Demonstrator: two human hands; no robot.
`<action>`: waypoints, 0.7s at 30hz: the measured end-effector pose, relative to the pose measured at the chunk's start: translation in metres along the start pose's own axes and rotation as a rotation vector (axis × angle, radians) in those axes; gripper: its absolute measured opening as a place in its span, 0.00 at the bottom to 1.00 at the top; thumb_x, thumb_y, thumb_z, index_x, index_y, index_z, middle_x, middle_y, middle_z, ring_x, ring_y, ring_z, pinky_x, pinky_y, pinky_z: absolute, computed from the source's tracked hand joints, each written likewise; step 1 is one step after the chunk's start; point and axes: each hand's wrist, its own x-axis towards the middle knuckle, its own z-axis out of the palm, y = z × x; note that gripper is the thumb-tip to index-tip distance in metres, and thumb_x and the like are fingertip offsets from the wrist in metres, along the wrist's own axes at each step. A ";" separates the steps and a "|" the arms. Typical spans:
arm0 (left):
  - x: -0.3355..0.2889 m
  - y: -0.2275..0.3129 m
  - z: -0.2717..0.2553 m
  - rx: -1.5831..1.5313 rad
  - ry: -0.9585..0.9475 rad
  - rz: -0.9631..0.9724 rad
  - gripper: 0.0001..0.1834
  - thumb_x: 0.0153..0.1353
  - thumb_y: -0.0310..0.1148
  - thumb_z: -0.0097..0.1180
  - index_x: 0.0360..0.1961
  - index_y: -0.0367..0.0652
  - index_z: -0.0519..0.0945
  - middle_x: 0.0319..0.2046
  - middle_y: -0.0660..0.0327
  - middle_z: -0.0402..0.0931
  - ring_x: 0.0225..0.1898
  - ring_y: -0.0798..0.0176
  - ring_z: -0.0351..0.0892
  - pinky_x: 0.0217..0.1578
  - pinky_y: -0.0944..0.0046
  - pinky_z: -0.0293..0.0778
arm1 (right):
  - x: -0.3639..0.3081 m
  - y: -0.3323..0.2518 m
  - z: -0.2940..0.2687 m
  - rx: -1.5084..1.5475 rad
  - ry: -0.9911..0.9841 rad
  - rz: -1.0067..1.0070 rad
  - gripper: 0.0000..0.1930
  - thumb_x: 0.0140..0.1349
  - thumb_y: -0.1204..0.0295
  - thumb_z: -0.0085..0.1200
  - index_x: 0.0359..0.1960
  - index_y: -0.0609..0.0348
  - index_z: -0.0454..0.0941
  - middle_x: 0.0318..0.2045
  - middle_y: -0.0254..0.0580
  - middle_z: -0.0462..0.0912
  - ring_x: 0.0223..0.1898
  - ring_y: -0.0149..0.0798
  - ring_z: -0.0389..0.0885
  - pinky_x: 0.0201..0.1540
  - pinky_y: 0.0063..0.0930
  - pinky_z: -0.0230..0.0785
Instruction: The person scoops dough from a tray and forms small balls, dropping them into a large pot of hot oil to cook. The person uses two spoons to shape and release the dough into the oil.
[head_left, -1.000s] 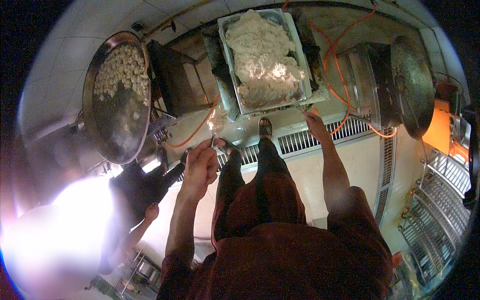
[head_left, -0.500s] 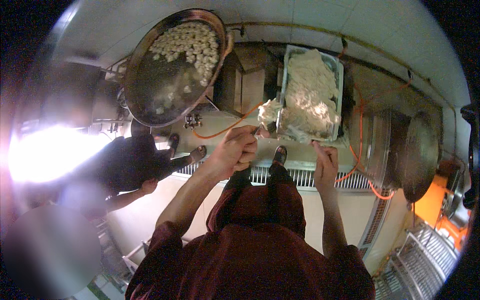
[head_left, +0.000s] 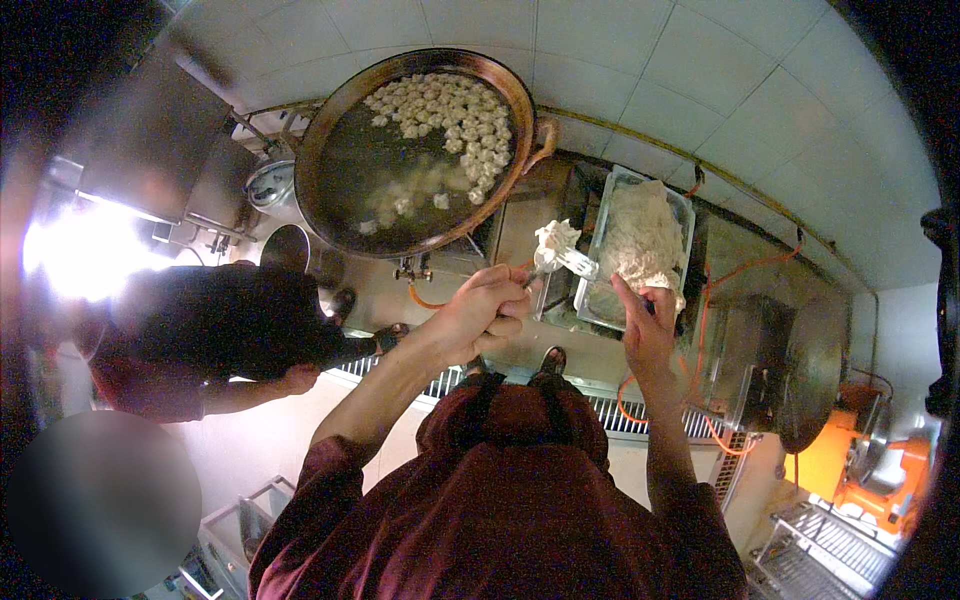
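My left hand [head_left: 487,315] is closed round the handle of a utensil whose head carries a lump of pale, sticky batter [head_left: 556,244]. In my right hand [head_left: 652,328] is a metal utensil [head_left: 578,263] with a dark handle. Its batter-smeared end reaches left and meets or nearly meets that lump; its exact shape is hard to make out. Just beyond my right hand, a rectangular tray [head_left: 688,212] holds a thick mass of batter [head_left: 640,220]. Far left of it, a big round pan [head_left: 312,200] contains liquid with several pale dough pieces [head_left: 440,108] floating, mostly at the far side.
A co-worker in dark clothes [head_left: 230,315] stands to my left, one arm reaching toward me. Orange hoses [head_left: 706,310] run beside the tray. A large round lid or pan [head_left: 815,370] stands at the right, near a metal rack [head_left: 825,550]. A floor grate [head_left: 620,413] lies by my feet.
The right hand's utensil has come up from the tray's near edge to the batter held at my left. My head view has shifted, so the pan and tray appear lower and further right.
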 end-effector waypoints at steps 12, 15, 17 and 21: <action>-0.023 0.024 -0.058 -0.039 0.028 0.183 0.10 0.73 0.27 0.46 0.53 0.47 0.71 0.24 0.72 0.60 0.17 0.78 0.51 0.14 0.71 0.41 | 0.042 -0.081 0.051 0.176 0.035 0.126 0.24 0.72 0.82 0.49 0.68 0.54 0.78 0.34 0.42 0.70 0.35 0.41 0.71 0.40 0.31 0.67; -0.021 0.027 -0.065 -0.032 0.053 0.222 0.10 0.74 0.28 0.46 0.53 0.46 0.72 0.24 0.73 0.59 0.17 0.78 0.50 0.14 0.71 0.41 | 0.045 -0.104 0.056 0.217 -0.007 0.237 0.24 0.74 0.80 0.47 0.70 0.56 0.75 0.34 0.43 0.69 0.36 0.41 0.70 0.42 0.32 0.66; -0.018 0.028 -0.069 -0.019 0.048 0.230 0.09 0.75 0.28 0.45 0.54 0.46 0.72 0.24 0.74 0.59 0.17 0.78 0.49 0.13 0.71 0.40 | 0.046 -0.117 0.060 0.223 -0.071 0.286 0.23 0.75 0.78 0.45 0.71 0.56 0.75 0.33 0.43 0.69 0.36 0.41 0.70 0.43 0.32 0.66; -0.017 0.038 -0.081 -0.007 0.005 0.209 0.09 0.76 0.28 0.45 0.54 0.47 0.71 0.23 0.73 0.59 0.17 0.78 0.51 0.14 0.71 0.43 | 0.054 -0.129 0.066 0.250 -0.114 0.360 0.23 0.77 0.76 0.42 0.72 0.56 0.73 0.34 0.44 0.72 0.36 0.42 0.70 0.44 0.34 0.66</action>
